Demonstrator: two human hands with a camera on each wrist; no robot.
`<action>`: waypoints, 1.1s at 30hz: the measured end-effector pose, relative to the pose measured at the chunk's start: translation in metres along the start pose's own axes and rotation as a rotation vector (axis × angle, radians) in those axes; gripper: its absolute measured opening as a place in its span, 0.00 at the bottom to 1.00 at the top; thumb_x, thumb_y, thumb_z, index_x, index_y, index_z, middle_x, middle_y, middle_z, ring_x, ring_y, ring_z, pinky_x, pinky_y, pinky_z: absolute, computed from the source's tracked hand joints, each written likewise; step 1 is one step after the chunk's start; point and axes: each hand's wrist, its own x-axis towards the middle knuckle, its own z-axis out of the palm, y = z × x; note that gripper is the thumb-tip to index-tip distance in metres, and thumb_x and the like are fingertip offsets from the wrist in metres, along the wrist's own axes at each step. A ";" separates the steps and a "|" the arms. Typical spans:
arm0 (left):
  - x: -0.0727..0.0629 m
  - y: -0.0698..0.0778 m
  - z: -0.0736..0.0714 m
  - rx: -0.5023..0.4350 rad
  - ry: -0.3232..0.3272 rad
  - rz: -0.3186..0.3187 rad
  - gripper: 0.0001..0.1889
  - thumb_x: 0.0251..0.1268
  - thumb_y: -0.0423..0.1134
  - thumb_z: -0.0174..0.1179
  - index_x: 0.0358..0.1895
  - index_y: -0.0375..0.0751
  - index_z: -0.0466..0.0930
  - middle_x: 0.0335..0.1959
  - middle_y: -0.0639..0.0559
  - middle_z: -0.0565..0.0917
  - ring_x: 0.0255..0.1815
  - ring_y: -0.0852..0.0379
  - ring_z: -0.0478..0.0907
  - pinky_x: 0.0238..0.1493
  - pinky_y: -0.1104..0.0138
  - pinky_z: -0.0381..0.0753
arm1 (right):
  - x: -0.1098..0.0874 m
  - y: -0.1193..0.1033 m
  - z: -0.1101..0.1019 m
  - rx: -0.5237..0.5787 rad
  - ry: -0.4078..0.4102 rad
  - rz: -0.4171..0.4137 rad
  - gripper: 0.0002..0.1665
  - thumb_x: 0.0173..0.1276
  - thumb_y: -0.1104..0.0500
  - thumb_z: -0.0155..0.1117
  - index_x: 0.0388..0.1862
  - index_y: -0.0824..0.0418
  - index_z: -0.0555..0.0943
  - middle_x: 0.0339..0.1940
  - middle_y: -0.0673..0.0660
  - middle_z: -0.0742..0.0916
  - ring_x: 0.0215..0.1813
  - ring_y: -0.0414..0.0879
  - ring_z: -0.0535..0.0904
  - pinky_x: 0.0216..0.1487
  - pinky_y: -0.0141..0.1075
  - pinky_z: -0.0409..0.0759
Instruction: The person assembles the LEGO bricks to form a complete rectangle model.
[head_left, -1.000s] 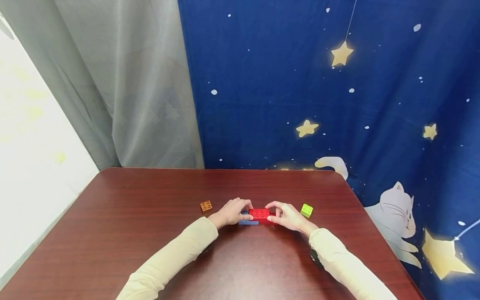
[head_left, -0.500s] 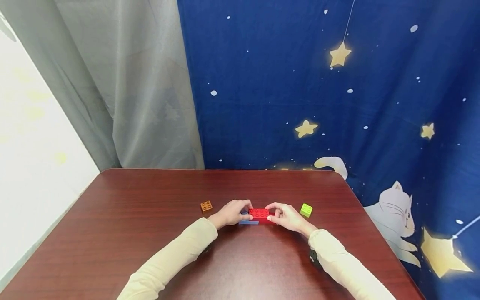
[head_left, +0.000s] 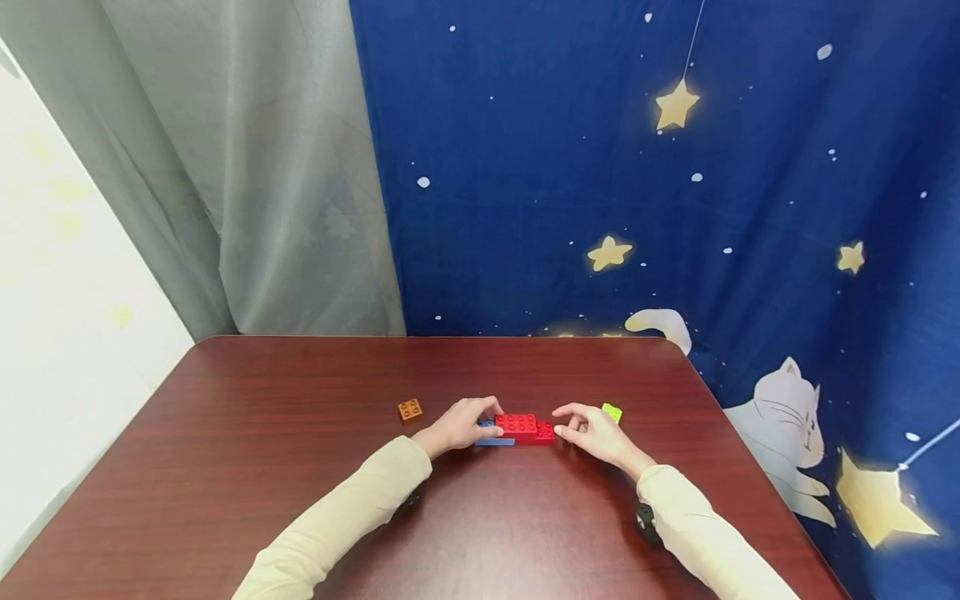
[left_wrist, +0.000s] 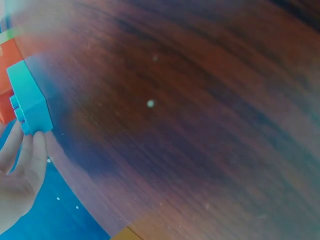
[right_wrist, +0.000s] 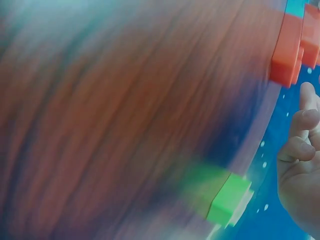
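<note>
The brick stack (head_left: 525, 437) lies on the table (head_left: 495, 533), between the two loose bricks. At far left, the orange brick (head_left: 410, 411) sits untouched, just as it did a second ago. Next to it, the left hand (head_left: 459, 422) keeps its hold on the stack's left end, thumb on the near side and fingers beyond; the blue brick (head_left: 495, 442) is partly hidden there. The upper red brick (head_left: 516, 423) spans the blue brick and the lower red brick (head_left: 544, 430), whose studs have come into plain sight. That is because the right hand (head_left: 598, 436) has let go and drawn rightward; it holds nothing, with thumb and forefinger moderately apart. The green brick (head_left: 613, 412) lies beside that hand, partly covered by it. The join looks made, judging by its level seat, though how firmly it is pressed cannot be told.
</note>
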 end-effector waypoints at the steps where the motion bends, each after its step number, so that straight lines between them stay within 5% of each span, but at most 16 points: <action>1: 0.000 0.000 0.000 -0.004 -0.002 -0.008 0.13 0.53 0.46 0.61 0.40 0.48 0.73 0.39 0.53 0.79 0.42 0.57 0.74 0.46 0.63 0.70 | -0.001 0.002 -0.002 -0.008 0.006 0.004 0.18 0.57 0.59 0.64 0.45 0.63 0.77 0.17 0.50 0.77 0.17 0.42 0.71 0.20 0.32 0.70; 15: -0.001 -0.001 -0.001 -0.040 0.000 0.001 0.12 0.54 0.45 0.61 0.40 0.46 0.73 0.38 0.53 0.79 0.41 0.56 0.74 0.46 0.63 0.70 | -0.011 0.020 -0.037 -0.122 0.148 -0.009 0.17 0.53 0.57 0.67 0.41 0.64 0.79 0.18 0.46 0.77 0.19 0.40 0.70 0.23 0.32 0.69; 33: 0.001 -0.002 0.000 -0.048 -0.006 -0.010 0.12 0.54 0.45 0.61 0.39 0.48 0.73 0.37 0.54 0.78 0.40 0.56 0.74 0.45 0.63 0.70 | -0.022 0.045 -0.056 -0.208 0.266 -0.006 0.18 0.46 0.64 0.71 0.38 0.65 0.79 0.27 0.55 0.78 0.21 0.43 0.68 0.21 0.31 0.66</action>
